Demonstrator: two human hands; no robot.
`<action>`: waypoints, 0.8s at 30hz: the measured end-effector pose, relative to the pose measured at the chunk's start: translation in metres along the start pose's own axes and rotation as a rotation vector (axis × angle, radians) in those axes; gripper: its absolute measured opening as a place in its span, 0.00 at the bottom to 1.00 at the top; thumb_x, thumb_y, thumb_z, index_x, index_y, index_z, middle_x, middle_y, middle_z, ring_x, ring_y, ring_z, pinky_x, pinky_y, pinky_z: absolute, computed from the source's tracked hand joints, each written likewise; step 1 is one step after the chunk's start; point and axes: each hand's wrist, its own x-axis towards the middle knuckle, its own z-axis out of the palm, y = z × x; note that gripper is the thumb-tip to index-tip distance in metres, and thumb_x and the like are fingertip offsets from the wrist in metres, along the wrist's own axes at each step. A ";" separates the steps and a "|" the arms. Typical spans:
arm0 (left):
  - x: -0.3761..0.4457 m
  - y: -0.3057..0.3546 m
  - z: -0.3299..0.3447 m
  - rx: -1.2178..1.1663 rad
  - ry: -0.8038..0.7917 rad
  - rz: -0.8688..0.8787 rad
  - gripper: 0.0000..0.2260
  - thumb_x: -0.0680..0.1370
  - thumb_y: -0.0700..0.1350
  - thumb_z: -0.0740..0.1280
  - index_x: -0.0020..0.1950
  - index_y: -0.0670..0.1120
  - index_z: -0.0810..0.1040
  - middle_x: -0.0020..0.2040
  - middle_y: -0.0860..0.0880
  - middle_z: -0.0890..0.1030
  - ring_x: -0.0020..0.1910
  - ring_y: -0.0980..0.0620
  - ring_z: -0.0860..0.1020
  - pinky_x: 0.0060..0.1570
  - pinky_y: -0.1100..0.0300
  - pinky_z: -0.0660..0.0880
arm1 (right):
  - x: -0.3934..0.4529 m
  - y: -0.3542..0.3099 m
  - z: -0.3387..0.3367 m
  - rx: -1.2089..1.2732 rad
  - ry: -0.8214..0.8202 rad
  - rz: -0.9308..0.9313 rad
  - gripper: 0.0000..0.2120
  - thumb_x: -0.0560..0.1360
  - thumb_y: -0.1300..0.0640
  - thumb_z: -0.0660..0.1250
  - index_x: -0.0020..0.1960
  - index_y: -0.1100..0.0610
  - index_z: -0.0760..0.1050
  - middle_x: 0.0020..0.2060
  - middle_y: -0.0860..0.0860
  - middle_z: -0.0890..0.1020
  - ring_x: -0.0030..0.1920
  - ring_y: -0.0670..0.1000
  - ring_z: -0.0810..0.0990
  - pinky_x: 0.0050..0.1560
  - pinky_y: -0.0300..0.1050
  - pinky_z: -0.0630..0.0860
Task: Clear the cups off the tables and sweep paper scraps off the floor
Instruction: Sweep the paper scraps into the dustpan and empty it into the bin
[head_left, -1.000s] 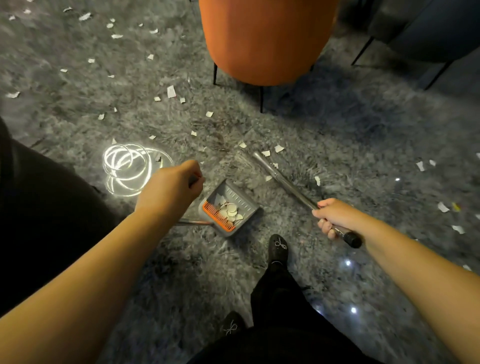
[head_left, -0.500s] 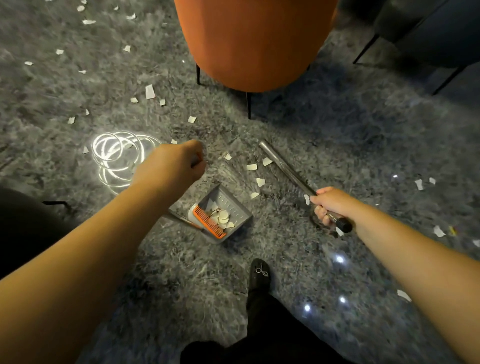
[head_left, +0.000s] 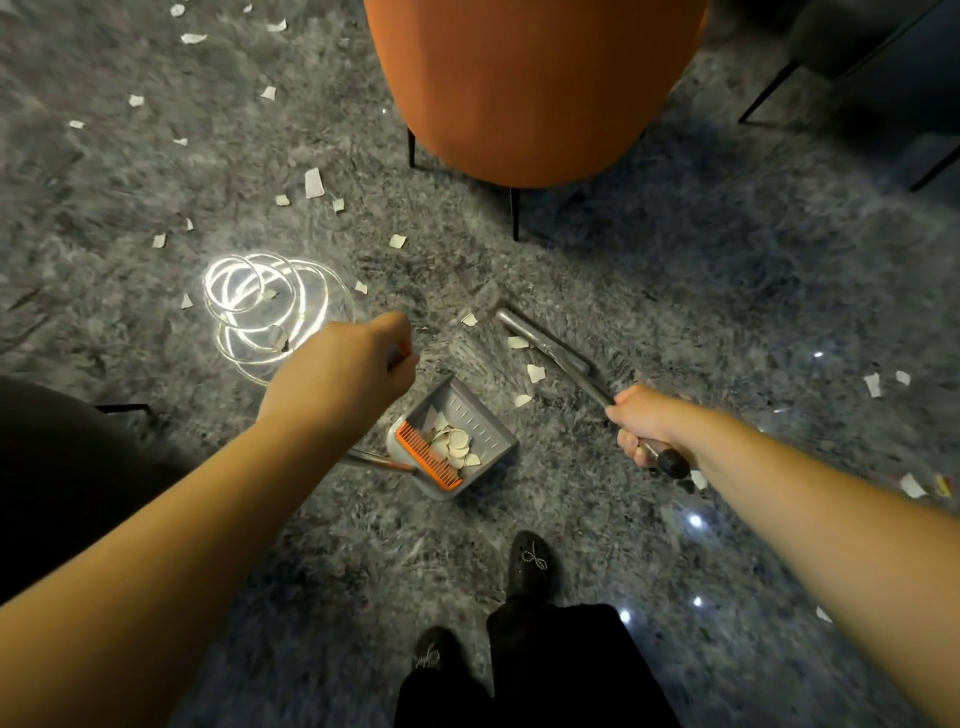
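A grey dustpan (head_left: 485, 423) with an orange comb edge sits on the dark marbled floor, holding several white paper scraps (head_left: 457, 444). My left hand (head_left: 345, 366) grips the top of its long handle. My right hand (head_left: 644, 423) grips the broom handle (head_left: 576, 366) near its black end cap; the broom's head lies just beyond the pan, blurred against the floor. A few scraps (head_left: 535, 373) lie between broom and pan. More scraps (head_left: 313, 183) are scattered to the upper left and to the right (head_left: 872, 384).
An orange chair (head_left: 530, 83) on thin black legs stands straight ahead. A dark chair (head_left: 872, 47) is at the upper right. A bright ring-shaped light reflection (head_left: 260, 306) shines on the floor. My black shoes (head_left: 532, 564) are below the pan; a dark shape fills the left edge.
The view has shifted a little. The broom head has drawn nearer the pan's mouth, with scraps now lying closer to it. Both hands keep their holds.
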 end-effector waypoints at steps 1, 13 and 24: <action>-0.002 0.000 0.001 0.002 0.001 0.014 0.06 0.77 0.49 0.68 0.45 0.47 0.75 0.32 0.45 0.77 0.32 0.41 0.75 0.32 0.52 0.76 | -0.003 0.006 0.007 -0.016 0.002 -0.001 0.07 0.83 0.56 0.55 0.60 0.56 0.63 0.24 0.54 0.69 0.22 0.49 0.65 0.20 0.36 0.66; -0.028 -0.009 0.009 -0.021 0.063 0.073 0.06 0.77 0.49 0.67 0.44 0.49 0.74 0.33 0.47 0.75 0.34 0.42 0.74 0.31 0.57 0.69 | -0.077 0.090 0.119 0.029 -0.074 0.010 0.16 0.83 0.59 0.55 0.70 0.54 0.59 0.28 0.55 0.68 0.21 0.47 0.65 0.20 0.33 0.65; -0.052 -0.014 0.004 -0.084 -0.001 0.170 0.06 0.76 0.50 0.68 0.43 0.51 0.74 0.32 0.48 0.74 0.32 0.45 0.74 0.32 0.58 0.67 | -0.140 0.143 0.154 0.451 -0.103 -0.005 0.08 0.83 0.57 0.55 0.61 0.50 0.64 0.28 0.53 0.66 0.17 0.43 0.63 0.20 0.31 0.62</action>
